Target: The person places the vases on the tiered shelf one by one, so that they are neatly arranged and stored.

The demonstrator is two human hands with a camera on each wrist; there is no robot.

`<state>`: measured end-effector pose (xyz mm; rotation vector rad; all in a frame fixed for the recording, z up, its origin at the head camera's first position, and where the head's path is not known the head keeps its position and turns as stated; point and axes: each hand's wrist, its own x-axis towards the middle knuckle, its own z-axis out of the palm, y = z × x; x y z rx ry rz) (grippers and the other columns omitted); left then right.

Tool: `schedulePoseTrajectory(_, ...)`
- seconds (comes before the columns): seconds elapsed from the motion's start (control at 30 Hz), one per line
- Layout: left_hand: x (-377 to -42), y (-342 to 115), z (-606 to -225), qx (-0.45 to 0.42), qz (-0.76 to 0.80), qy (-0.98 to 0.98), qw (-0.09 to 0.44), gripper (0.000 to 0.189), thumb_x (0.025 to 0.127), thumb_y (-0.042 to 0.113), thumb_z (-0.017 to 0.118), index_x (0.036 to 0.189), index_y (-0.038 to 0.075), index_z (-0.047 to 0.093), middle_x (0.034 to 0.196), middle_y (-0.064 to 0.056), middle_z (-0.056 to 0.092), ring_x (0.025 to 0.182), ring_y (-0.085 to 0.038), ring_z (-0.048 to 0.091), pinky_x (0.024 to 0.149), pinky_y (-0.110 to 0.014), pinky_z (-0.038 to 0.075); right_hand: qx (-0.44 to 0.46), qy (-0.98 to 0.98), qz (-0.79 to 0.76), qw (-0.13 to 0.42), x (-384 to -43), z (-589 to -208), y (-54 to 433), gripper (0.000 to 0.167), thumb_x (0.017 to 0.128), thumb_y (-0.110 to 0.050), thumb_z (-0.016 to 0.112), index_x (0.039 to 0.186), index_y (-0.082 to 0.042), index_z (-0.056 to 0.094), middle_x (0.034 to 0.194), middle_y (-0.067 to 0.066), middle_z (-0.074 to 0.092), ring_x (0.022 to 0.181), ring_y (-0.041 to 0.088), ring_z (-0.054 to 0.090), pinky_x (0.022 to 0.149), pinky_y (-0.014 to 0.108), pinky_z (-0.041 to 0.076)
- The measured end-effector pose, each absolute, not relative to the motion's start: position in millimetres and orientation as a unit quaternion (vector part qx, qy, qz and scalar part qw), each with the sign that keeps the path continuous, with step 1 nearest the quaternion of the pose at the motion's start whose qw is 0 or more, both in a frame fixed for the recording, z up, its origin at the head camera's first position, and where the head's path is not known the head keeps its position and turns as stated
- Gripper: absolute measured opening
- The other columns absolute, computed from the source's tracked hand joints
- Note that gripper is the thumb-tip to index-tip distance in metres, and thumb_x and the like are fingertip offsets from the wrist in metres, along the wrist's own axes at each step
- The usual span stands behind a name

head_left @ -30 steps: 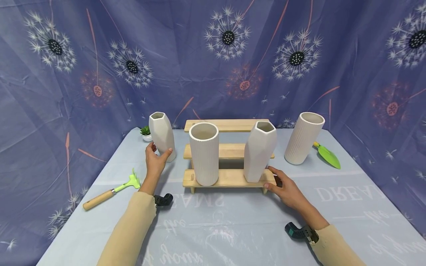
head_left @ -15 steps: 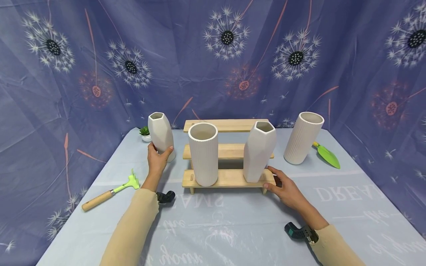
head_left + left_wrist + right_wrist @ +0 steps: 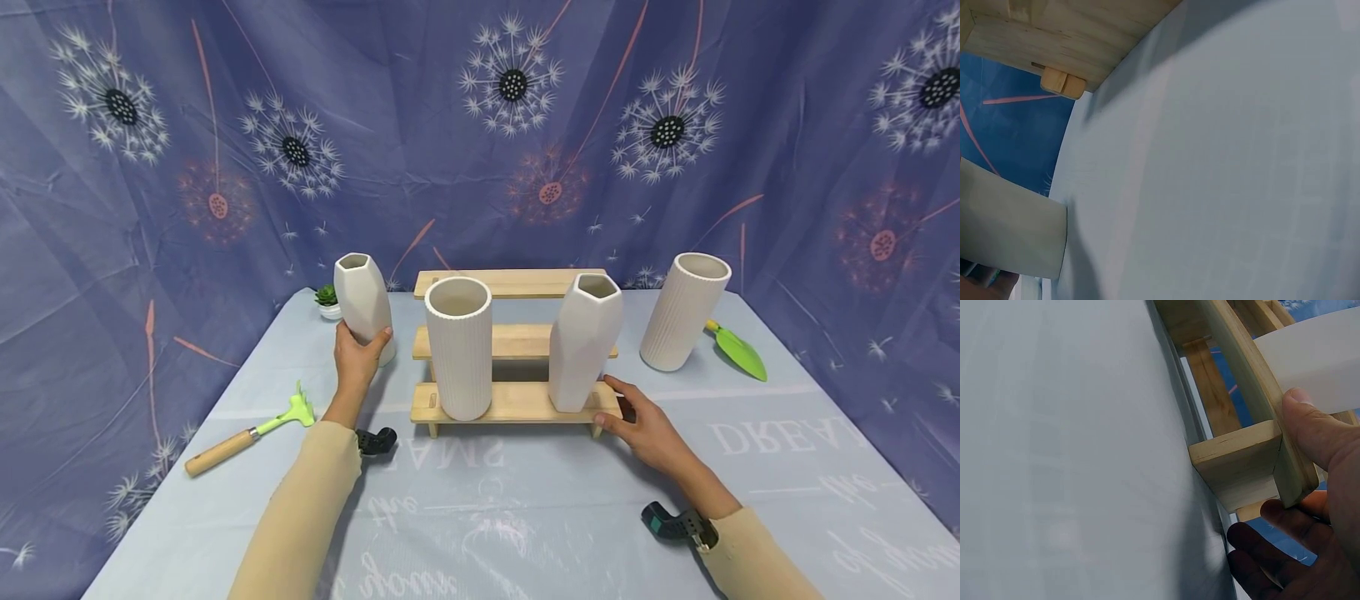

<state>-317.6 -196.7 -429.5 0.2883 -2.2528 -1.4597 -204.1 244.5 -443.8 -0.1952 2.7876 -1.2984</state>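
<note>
My left hand grips a faceted vase, my right hand the stand; left arm edged inward, vase unmoved, work seemingly paused

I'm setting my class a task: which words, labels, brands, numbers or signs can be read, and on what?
"DREA", flipped, on the blue tablecloth, right.
"AMS", flipped, same tablecloth, before the wooden shelf.
"the", flipped, same tablecloth, below that.
"your", flipped, same tablecloth, lower still.
Faint script at right: too blurred to read.
Nothing else.

2 sleeved arms extend forward, the left hand and right hand gripping, thumbs spread.
</note>
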Motion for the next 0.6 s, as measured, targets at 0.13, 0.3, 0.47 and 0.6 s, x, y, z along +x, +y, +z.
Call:
schedulePoseTrajectory(0.13, -317.6, -196.4, -429.4, 0.102, -0.521, -0.818, 0.22, 0.082, 0.082, 0.034, 0.072, 0.144, 0.004, 0.026, 0.142, -0.02, 0.04, 0.132, -0.037, 0.04, 0.108, -0.052, 0.032, -0.062, 0.907, -0.417, 0.029, -204.2, -443.3, 244.7, 0.084, 0.084, -0.053, 0.062, 0.149, -0.014, 0.026, 0.146, 0.021, 0.038, 0.125, 0.04, 0.048, 0.096, 0.05, 0.046)
schedulePoseTrajectory(0.3, -318.4, -196.4, -429.1, 0.103, -0.516, -0.821, 0.223, 0.08, 0.082, 0.034, 0.071, 0.143, 0.003, 0.028, 0.141, -0.021, 0.042, 0.131, -0.037, 0.041, 0.108, -0.052, 0.033, -0.061, 0.907, -0.416, 0.031, -203.8, -442.3, 244.7, 0.084, 0.084, -0.053, 0.062, 0.149, -0.014, 0.026, 0.146, 0.021, 0.038, 0.125, 0.04, 0.048, 0.095, 0.05, 0.046)
schedulePoseTrajectory(0.47, -319.4, -197.4, -429.5, 0.107, -0.512, -0.823, 0.221, 0.08, 0.082, 0.034, 0.071, 0.142, 0.003, 0.029, 0.14, -0.021, 0.042, 0.131, -0.037, 0.042, 0.108, -0.052, 0.033, -0.063, 0.903, -0.424, 0.029, -203.9, -443.1, 244.7, 0.084, 0.084, -0.052, 0.063, 0.149, -0.014, 0.026, 0.145, 0.021, 0.038, 0.125, 0.04, 0.048, 0.095, 0.049, 0.047)
schedulePoseTrajectory(0.6, -318.6, -198.7, -428.9, 0.11, -0.512, -0.825, 0.215, 0.08, 0.081, 0.034, 0.072, 0.142, 0.003, 0.03, 0.141, -0.021, 0.042, 0.131, -0.037, 0.041, 0.109, -0.051, 0.033, -0.064, 0.903, -0.424, 0.028, -204.5, -444.9, 244.9, 0.084, 0.084, -0.052, 0.063, 0.149, -0.014, 0.026, 0.146, 0.021, 0.038, 0.125, 0.04, 0.048, 0.095, 0.049, 0.047)
